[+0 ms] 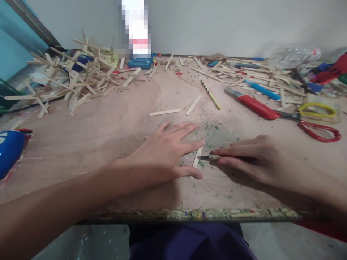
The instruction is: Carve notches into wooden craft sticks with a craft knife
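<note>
A pale wooden craft stick (195,164) lies slanted on the work table (108,144), in front of me. My left hand (173,144) is spread flat over it, the thumb on its near end and the index finger at its far end. My right hand (252,157) is closed around a slim craft knife (214,157). The knife's blade points left and touches, or nearly touches, the stick's middle. Green shavings are scattered around the stick. Beyond my left hand lie a second craft stick (165,112) and a third one (193,105), both with small marks.
A yellow patterned pencil (210,94) lies farther back. Right of it are a red-handled cutter (257,106), scissors (317,117) and a blue pen (262,90). Stick piles (81,76) stand back left and right. A clear bottle (292,56) is behind; a blue object (11,150) sits left.
</note>
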{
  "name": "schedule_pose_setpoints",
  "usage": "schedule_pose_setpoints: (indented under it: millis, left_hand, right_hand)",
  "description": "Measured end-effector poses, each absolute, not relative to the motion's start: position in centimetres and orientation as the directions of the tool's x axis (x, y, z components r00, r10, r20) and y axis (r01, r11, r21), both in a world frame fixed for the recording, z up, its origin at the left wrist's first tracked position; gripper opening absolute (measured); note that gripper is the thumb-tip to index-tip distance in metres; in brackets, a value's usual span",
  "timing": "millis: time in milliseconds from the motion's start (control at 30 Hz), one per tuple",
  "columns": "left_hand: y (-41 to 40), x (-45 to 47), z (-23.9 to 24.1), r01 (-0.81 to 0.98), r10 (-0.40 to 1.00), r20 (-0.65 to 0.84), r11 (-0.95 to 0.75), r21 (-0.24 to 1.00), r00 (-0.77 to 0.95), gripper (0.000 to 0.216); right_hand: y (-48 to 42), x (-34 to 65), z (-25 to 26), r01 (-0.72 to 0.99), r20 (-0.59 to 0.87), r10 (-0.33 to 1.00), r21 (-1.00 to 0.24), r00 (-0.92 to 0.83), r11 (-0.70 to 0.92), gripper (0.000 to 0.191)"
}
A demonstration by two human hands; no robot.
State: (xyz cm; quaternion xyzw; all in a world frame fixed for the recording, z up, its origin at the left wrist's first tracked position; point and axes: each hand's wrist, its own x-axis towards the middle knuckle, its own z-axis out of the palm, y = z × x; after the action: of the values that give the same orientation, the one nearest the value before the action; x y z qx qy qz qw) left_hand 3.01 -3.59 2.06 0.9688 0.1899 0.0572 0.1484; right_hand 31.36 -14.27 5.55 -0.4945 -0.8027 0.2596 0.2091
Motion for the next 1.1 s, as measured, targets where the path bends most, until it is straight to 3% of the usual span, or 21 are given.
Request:
schedule_pose_setpoints:
  millis: [100,233,400,633,833,1100]
  left_hand:
    - [-3.1,2.8,2.4,0.367,0.437,0.167,-0.869,0.331,0.884,0.105]
    - [-2.1,2.4,3.0,0.317,0.441,0.186,-0.827,0.465,0.878,0.044]
    - [-1.2,2.2,2.8,0.179,0.35,0.169,-0.767,0.616,0.921,0.011]
    - [-1.5,2.2,2.2,0.11,0.276,0.364,-0.903,0.416,0.89,0.042]
    - [-2.1,1.8,2.0,0.189,0.31,0.337,-0.919,0.347,0.889,0.042]
    - [-2.6,1.7,2.4,0.208,0.317,0.295,-0.914,0.349,0.901,0.043]
  right_hand:
    - [-14.2,32.1,6.4,0.704,0.081,0.91,-0.607,-0.408,0.37,0.032]
    - [-14.0,33.7,6.7,0.751,0.089,0.9,-0.519,-0.427,0.408,0.028]
    - [-12.8,34.9,6.5,0.755,0.081,0.881,-0.483,-0.466,0.444,0.029]
    - [-10.8,34.5,5.2,0.669,0.129,0.848,-0.559,-0.514,0.49,0.03]
    - [-11.0,35.3,4.5,0.652,0.147,0.844,-0.572,-0.515,0.498,0.03]
    - [-11.0,35.3,5.2,0.658,0.133,0.815,-0.523,-0.565,0.542,0.033]
